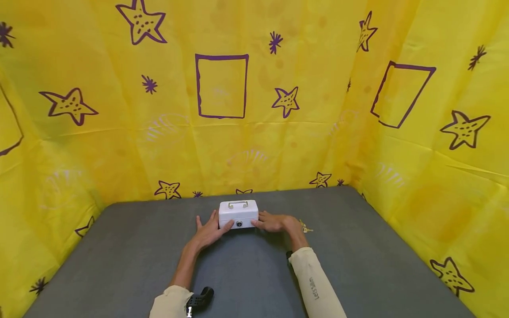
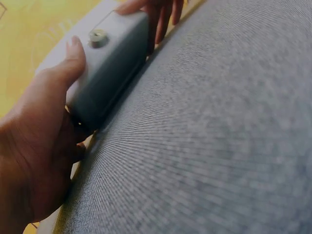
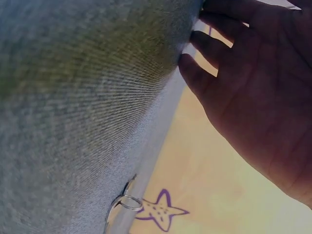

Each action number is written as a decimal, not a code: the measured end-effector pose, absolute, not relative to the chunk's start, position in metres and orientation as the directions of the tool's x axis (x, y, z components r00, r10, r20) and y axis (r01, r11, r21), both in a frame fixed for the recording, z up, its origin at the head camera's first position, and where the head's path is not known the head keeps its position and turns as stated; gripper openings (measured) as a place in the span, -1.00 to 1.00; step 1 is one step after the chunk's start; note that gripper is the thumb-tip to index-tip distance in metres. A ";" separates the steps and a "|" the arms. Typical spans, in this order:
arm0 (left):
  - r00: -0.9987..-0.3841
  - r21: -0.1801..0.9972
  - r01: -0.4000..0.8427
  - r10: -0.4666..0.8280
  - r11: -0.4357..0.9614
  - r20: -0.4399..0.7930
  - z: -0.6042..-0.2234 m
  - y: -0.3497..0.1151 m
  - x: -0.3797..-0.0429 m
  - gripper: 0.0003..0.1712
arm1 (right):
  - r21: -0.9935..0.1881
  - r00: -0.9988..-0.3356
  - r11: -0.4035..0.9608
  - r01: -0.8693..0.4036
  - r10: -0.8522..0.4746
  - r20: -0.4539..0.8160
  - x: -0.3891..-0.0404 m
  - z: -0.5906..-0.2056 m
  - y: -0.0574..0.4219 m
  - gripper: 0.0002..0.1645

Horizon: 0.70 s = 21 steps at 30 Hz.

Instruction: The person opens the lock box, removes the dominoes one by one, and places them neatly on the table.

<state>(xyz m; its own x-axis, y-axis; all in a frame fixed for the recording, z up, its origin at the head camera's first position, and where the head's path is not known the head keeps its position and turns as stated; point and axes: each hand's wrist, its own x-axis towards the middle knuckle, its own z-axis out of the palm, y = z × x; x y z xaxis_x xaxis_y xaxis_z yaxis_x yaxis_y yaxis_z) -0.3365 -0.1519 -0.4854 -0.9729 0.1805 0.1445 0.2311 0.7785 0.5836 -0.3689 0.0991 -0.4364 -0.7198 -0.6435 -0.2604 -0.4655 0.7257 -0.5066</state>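
Observation:
A small white cash box (image 1: 243,213) with a folding handle on its lid and a round lock (image 1: 239,224) on its front sits toward the far side of the grey table. My left hand (image 1: 208,232) holds its left end, thumb on the front face and the other fingers along the side. At the opposite end my right hand (image 1: 274,221) grips it likewise, thumb at the front corner. In the left wrist view the box (image 2: 109,61) shows its front and lock, with both thumbs on it. The right wrist view shows my right palm and fingers (image 3: 212,51) low beside the table surface.
A small bunch of keys (image 1: 305,227) lies on the grey table (image 1: 131,256) just right of my right wrist. Yellow cloth walls (image 1: 222,145) with purple drawn stars and rectangles stand around the table's back and sides.

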 end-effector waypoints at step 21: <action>-0.979 0.632 0.206 0.157 0.747 0.133 -0.483 -0.150 -0.335 -0.06 | -0.599 -0.777 0.709 -0.372 -0.591 -0.217 -0.369 -0.424 0.122 -0.25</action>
<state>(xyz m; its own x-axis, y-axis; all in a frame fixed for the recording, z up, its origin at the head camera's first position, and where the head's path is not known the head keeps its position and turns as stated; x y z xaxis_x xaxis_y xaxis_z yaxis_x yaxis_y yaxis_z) -0.3354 -0.1499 -0.4829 -0.9786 0.1572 0.1327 0.2057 0.7470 0.6322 -0.3687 0.1224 -0.4235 -0.7772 -0.5907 -0.2168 -0.3719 0.7091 -0.5990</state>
